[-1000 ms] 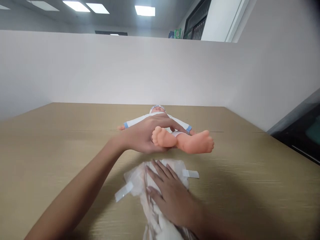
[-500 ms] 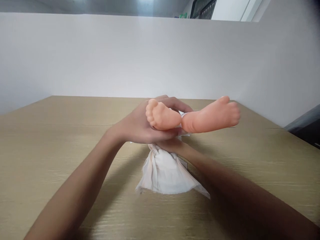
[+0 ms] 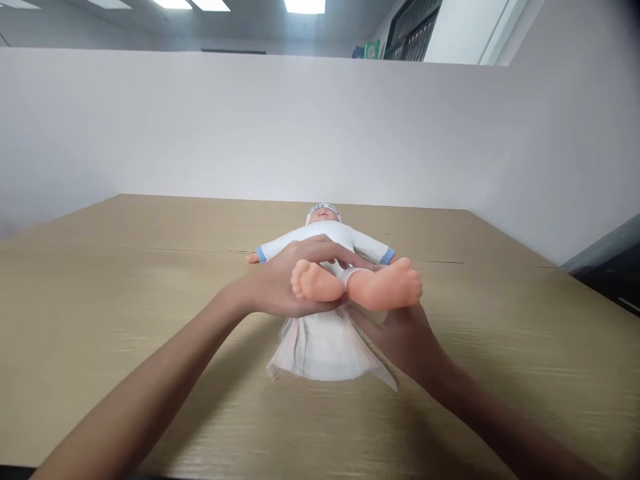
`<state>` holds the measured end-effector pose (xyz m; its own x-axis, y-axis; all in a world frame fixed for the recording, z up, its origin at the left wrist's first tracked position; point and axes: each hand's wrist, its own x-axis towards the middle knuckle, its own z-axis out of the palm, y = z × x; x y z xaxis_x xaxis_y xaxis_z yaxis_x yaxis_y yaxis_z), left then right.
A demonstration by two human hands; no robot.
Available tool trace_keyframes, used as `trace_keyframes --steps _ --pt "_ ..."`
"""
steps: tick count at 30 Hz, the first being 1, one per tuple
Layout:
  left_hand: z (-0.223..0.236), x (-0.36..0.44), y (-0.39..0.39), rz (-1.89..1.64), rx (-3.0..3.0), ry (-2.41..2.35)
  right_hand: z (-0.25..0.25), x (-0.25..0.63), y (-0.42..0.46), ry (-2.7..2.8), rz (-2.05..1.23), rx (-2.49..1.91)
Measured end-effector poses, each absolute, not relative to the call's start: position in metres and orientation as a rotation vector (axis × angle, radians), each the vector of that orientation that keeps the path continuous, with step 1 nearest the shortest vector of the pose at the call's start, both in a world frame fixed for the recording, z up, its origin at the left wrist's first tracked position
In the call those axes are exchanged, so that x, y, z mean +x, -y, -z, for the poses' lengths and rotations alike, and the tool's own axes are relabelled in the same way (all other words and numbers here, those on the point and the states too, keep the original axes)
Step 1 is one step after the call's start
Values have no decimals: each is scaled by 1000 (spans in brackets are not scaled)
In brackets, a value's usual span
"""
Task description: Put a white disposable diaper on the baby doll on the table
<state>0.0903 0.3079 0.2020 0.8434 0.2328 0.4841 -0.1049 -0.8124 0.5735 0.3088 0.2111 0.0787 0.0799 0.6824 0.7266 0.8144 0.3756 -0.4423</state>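
Evidently, I have the left hand [image 3: 283, 283] wrapped around the legs of the doll [image 3: 327, 233] lying face-up on the table [image 3: 150, 373], the white diaper [image 3: 327, 357] spread below but not yet closed, raised feet [image 3: 387, 287] blocking my view, the right hand [image 3: 407, 333] alongside, fingertips hidden, grip untellable, and a dark object [image 3: 613, 270] far right.

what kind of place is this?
Probably a partitioned booth in an office-like room: a wood-look table with a doll on it, a plain pale partition behind, and lit ceiling panels visible above that.
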Motion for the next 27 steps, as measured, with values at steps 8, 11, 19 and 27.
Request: trace_keyframes --steps 8,11,19,27 --pt "-177 75 -291 -660 2472 -185 -97 316 -193 1847 -95 -1053" --pt "-173 53 -291 -601 2564 -252 -96 336 -191 1916 -92 -1072" --pt "-132 -3 -296 -391 2765 -140 -62 388 -194 2220 72 -805" --pt "-102 -10 -293 -269 2762 -227 -35 389 -199 2370 275 -800"
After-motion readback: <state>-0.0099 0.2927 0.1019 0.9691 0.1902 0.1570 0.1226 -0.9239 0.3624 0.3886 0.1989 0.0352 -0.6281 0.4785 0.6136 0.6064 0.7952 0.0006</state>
